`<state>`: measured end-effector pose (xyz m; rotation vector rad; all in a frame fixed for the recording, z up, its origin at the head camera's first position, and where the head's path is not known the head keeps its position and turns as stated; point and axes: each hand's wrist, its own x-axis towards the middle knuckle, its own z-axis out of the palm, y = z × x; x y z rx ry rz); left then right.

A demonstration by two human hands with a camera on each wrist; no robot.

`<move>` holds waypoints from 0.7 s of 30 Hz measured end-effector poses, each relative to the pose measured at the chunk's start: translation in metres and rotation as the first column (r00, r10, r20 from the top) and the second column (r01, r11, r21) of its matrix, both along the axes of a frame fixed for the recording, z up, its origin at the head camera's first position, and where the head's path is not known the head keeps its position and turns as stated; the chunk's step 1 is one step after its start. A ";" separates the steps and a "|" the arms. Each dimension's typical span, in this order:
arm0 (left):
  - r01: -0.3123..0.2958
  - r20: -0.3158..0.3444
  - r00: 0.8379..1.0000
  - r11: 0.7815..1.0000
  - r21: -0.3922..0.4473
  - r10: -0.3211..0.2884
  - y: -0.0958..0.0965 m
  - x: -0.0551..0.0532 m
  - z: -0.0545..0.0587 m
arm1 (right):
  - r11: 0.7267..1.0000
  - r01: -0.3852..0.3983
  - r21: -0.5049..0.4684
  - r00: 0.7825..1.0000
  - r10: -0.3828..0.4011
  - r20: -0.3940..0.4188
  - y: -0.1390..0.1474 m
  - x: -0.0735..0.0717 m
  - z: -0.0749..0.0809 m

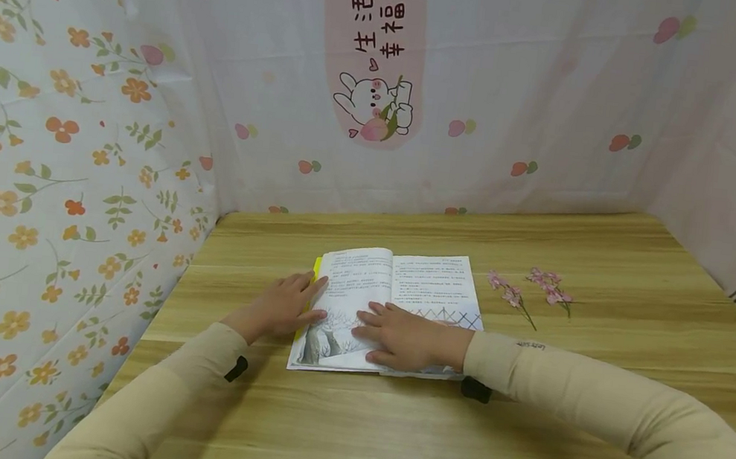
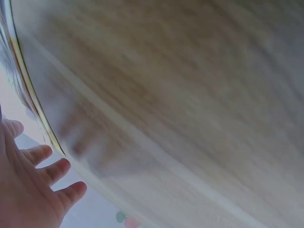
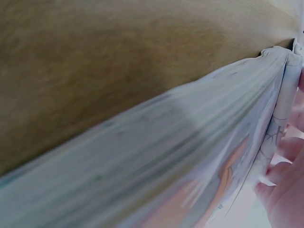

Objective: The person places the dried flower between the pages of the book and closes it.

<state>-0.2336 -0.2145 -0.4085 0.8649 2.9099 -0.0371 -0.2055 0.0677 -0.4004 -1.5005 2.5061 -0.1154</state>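
Zero things pinched: my left grip (image 1: 282, 306) lies spread at the left edge of the open book (image 1: 363, 277) on the counter (image 1: 346, 437), my right grip (image 1: 412, 339) spread near its middle. Soft pages (image 1: 433, 277) might rip; I'd hold its thick sides.

"What reads clearly?"
"Well beyond the right hand (image 1: 407, 338), the pink panel (image 1: 372, 65) on the cloth (image 1: 524, 89) bears 生活 and 幸福满, cut off above."
"And closer?"
"Print in the book (image 1: 366, 278) and lettering (image 1: 532, 345) behind the right wrist: too small."
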 end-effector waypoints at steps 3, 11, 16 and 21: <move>0.003 0.010 1.000 1.000 -0.018 -0.003 0.001 0.000 -0.001 | 1.000 -0.006 0.017 1.000 0.005 0.015 -0.001 0.000 0.000; -0.026 0.047 0.998 0.999 -0.039 0.028 0.000 -0.002 -0.007 | 0.998 -0.003 0.057 1.000 0.003 0.008 -0.002 -0.002 -0.004; -0.034 0.056 0.998 0.997 -0.063 0.038 0.001 -0.002 -0.008 | 0.999 0.001 0.041 1.000 -0.001 0.012 -0.002 -0.002 -0.005; -0.030 0.062 0.998 0.998 -0.057 0.033 0.003 0.000 -0.005 | 1.000 0.015 0.011 0.999 -0.016 0.039 0.000 -0.002 -0.004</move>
